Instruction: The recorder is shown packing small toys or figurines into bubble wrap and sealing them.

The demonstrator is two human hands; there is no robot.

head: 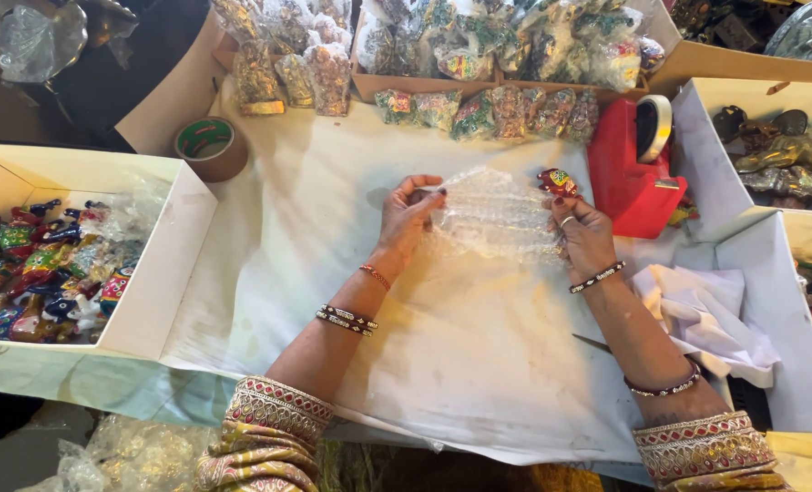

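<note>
A clear sheet of bubble wrap point(495, 214) is stretched between both hands above the white paper-covered table point(442, 355). My left hand point(408, 219) pinches the sheet's left edge with its fingertips. My right hand point(581, 232) grips the right edge and also holds a small red, multicoloured painted figurine point(559, 183) at its fingertips. Both wrists wear bangles.
A red tape dispenser point(633, 159) stands right of my hands. A brown tape roll point(207, 146) lies at the far left. An open white box of painted figurines point(46, 273) sits on the left. Wrapped figurines point(488, 109) line the back beside a cardboard box. White cloth point(702, 314) lies right.
</note>
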